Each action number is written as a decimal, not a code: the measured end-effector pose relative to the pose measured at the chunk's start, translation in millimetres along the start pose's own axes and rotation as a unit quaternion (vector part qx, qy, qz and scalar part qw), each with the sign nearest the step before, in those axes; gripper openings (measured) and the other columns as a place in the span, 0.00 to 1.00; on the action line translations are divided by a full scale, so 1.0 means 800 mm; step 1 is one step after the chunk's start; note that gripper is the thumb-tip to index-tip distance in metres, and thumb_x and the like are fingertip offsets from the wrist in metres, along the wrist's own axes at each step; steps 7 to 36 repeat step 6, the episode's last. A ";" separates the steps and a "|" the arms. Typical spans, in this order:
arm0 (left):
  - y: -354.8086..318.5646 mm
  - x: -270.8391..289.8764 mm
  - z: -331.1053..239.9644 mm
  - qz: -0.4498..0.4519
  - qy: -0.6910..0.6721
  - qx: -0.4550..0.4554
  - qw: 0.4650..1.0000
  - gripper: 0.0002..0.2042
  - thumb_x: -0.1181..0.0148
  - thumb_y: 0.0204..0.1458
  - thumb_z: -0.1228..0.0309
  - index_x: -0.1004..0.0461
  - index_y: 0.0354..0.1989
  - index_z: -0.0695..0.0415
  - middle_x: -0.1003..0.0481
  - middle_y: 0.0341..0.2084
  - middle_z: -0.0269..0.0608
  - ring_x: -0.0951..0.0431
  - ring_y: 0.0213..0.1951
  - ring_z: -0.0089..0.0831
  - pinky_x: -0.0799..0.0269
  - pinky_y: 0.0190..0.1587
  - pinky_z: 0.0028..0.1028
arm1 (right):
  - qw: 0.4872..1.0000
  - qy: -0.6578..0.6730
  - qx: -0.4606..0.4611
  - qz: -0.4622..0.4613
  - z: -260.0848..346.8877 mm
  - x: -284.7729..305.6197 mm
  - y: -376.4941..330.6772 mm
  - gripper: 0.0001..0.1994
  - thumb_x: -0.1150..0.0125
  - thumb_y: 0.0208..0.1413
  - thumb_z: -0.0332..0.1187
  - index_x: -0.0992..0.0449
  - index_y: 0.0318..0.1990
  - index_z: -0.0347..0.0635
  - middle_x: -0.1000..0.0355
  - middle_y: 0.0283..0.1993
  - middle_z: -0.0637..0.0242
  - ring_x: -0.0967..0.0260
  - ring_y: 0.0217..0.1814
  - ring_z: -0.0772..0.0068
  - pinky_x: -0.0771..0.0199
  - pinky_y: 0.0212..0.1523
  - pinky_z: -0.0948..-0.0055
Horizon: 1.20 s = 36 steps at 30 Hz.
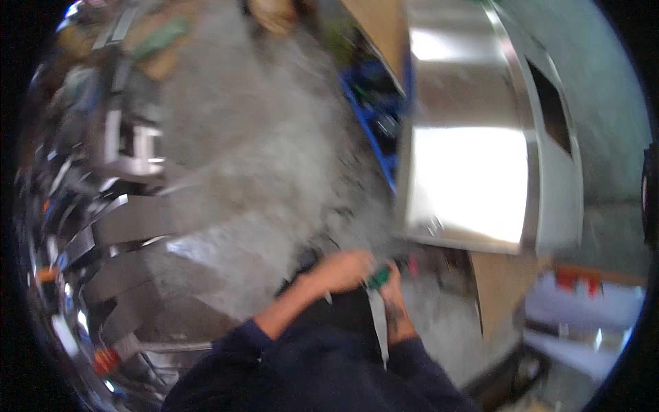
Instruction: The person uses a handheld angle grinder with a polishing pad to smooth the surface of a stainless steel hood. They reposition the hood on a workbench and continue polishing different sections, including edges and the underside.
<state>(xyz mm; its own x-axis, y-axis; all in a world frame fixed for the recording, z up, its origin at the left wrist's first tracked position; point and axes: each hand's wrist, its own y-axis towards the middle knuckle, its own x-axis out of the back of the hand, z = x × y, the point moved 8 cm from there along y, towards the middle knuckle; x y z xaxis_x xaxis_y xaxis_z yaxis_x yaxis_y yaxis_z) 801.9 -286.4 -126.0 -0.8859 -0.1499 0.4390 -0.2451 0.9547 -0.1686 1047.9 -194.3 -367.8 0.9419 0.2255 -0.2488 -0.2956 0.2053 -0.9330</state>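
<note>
Both my forearms reach forward in dark blue sleeves, with the hands close together in front of my body. My right hand point(392, 288) is closed round a small green object point(378, 277) with a dark part beyond it; blur hides its kind. My left hand point(347, 270) is just left of the green object, its fingers smeared by motion, so I cannot make out their pose or any hold. A pale, narrow strip point(379, 323) hangs below the green object, beside my right forearm.
A large shiny sheet-metal piece point(467, 89) stands at the right, next to a blue-framed bin point(367, 113) of dark items. Stacked brown panels point(130, 220) and cluttered metal parts line the left. A white box-like container point(583, 302) sits at the lower right. The floor point(254, 137) is grey concrete.
</note>
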 end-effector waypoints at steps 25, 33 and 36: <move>0.070 0.148 -0.009 -0.263 -0.085 -0.024 0.961 0.24 0.37 0.70 0.56 0.25 0.65 0.61 0.23 0.61 0.55 0.19 0.57 0.50 0.22 0.60 0.46 | 0.999 0.012 -0.025 -0.047 -0.003 0.022 0.122 0.33 0.36 0.72 0.53 0.36 0.74 0.40 0.26 0.65 0.59 0.23 0.61 0.59 0.19 0.62 0.57; 0.070 0.148 -0.009 -0.263 -0.085 -0.024 0.961 0.24 0.37 0.70 0.56 0.25 0.65 0.61 0.23 0.61 0.55 0.19 0.57 0.50 0.22 0.60 0.46 | 0.999 0.012 -0.025 -0.047 -0.003 0.022 0.122 0.33 0.36 0.72 0.53 0.36 0.74 0.40 0.26 0.65 0.59 0.23 0.61 0.59 0.19 0.62 0.57; 0.070 0.148 -0.009 -0.263 -0.085 -0.024 0.961 0.24 0.37 0.70 0.56 0.25 0.65 0.61 0.23 0.61 0.55 0.19 0.57 0.50 0.22 0.60 0.46 | 0.999 0.012 -0.025 -0.047 -0.003 0.022 0.122 0.33 0.36 0.72 0.53 0.36 0.74 0.40 0.26 0.65 0.59 0.23 0.61 0.59 0.19 0.62 0.57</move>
